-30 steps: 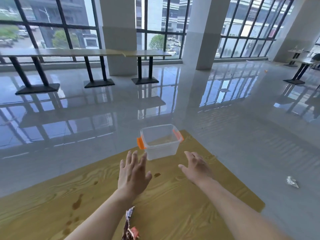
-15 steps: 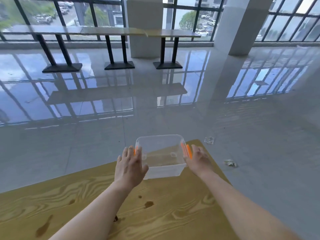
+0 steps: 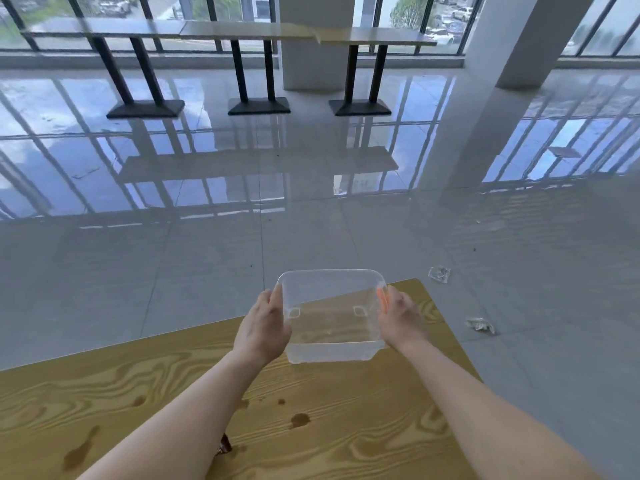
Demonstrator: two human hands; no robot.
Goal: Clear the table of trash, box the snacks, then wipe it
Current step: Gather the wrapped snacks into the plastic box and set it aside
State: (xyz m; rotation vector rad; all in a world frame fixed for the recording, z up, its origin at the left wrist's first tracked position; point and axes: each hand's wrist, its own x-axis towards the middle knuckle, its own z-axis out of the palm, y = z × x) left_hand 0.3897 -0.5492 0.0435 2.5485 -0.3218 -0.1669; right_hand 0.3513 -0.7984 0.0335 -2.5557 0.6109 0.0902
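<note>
A clear plastic box (image 3: 330,317) with orange side clips sits at the far corner of the wooden table (image 3: 363,441); it holds nothing. My left hand (image 3: 265,327) grips its left wall and my right hand (image 3: 398,317) grips its right wall over the orange clip. Brown liquid stains (image 3: 299,420) spot the tabletop in front of the box. A dark snack wrapper tip (image 3: 225,446) peeks out from under my left forearm, mostly hidden.
Two crumpled clear wrappers lie on the glossy tiled floor to the right of the table, one (image 3: 439,273) near the corner, another (image 3: 480,325) farther right. Long tables on black bases (image 3: 258,105) and white pillars (image 3: 519,39) stand by the windows.
Both hands reached forward from the tabletop and closed on the sides of the clear box. The view tilted down and moved closer to the box.
</note>
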